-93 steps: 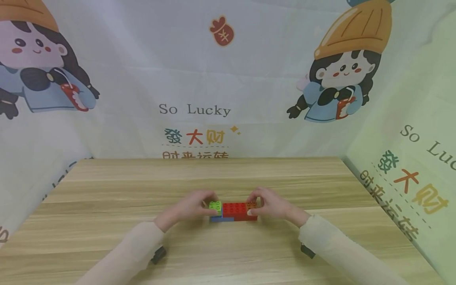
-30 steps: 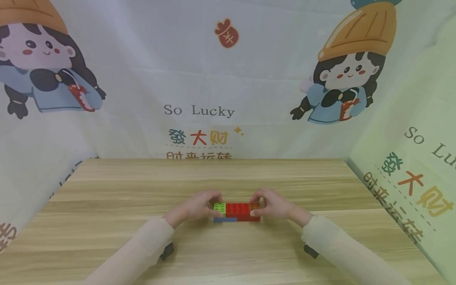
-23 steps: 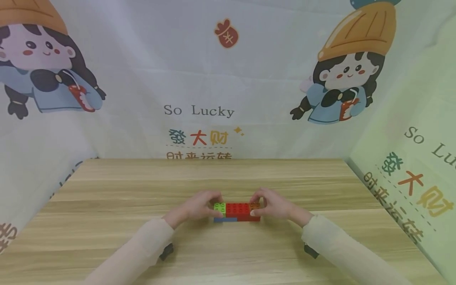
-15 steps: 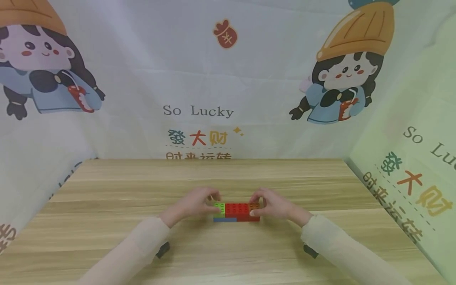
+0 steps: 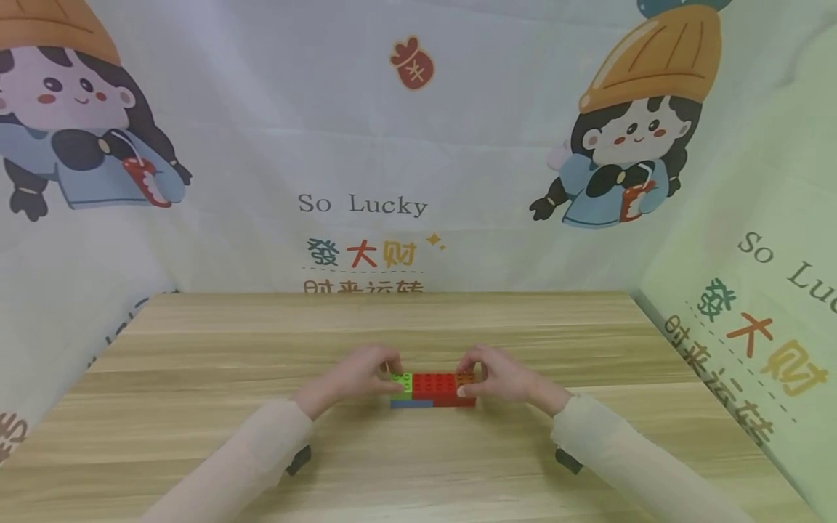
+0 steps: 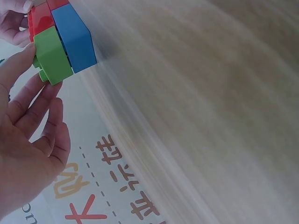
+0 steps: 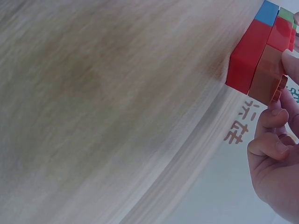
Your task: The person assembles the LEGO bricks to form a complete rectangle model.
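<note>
A two-layer row of toy building bricks stands on the table. Its lower layer pairs a blue brick [image 6: 74,39] on the left with a red brick [image 7: 245,60] on the right. On top sit a green brick [image 6: 52,55], a longer red brick [image 5: 434,385] in the middle and an orange-brown brick [image 7: 267,70] at the right end. My left hand [image 5: 356,374] has thumb and fingertips at opposite edges of the green brick. With thumb and fingers, my right hand [image 5: 503,374] pinches the orange-brown brick, partly covering it in the head view.
The wood-grain table [image 5: 418,472] has its far edge against a printed cloth backdrop [image 5: 261,145], with more cloth at both sides. A small dark device [image 5: 298,460] is at the left wrist, and another dark device [image 5: 569,461] at the right.
Three seconds ago the green brick sat uneven, with blue showing beside the red; now it lies flush in the row. My left hand has since shifted slightly back and up; the right stays put.
</note>
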The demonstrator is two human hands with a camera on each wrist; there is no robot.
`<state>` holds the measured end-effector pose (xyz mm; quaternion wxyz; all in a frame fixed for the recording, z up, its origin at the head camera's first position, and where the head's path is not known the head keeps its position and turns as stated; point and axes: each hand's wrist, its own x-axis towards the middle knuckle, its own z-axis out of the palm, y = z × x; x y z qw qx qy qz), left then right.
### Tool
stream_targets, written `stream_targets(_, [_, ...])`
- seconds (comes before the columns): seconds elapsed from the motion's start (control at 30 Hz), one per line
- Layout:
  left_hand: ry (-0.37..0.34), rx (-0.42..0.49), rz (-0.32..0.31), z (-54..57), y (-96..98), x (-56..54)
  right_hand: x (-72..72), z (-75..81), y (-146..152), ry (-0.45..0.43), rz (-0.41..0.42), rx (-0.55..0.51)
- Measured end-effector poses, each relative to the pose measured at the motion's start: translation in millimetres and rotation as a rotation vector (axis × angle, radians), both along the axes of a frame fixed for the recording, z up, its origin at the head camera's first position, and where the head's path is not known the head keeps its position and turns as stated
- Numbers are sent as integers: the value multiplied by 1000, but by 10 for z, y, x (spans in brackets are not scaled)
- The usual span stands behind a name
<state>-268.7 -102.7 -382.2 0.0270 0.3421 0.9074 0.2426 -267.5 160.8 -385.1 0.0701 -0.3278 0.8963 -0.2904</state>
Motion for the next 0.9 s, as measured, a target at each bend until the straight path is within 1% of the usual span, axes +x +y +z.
stream_targets(0.13, [-15, 23, -2, -12, -13, -3, -1, 2, -4, -8, 2, -3])
stream_targets(0.27, [-28, 43, -12, -18, -26, 0, -6, -5, 0, 6, 13, 5])
stream_targets(0.43, [-18, 58, -29, -14, -16, -3, -6, -14, 10, -1, 13, -3])
stream_targets(0.63, [11, 22, -50, -9, 10, 1, -6, -18, 22, -8, 9, -5])
stream_targets(0.9, [38, -20, -35, 9, 22, 19, -12, 5, 9, -11, 9, -1])
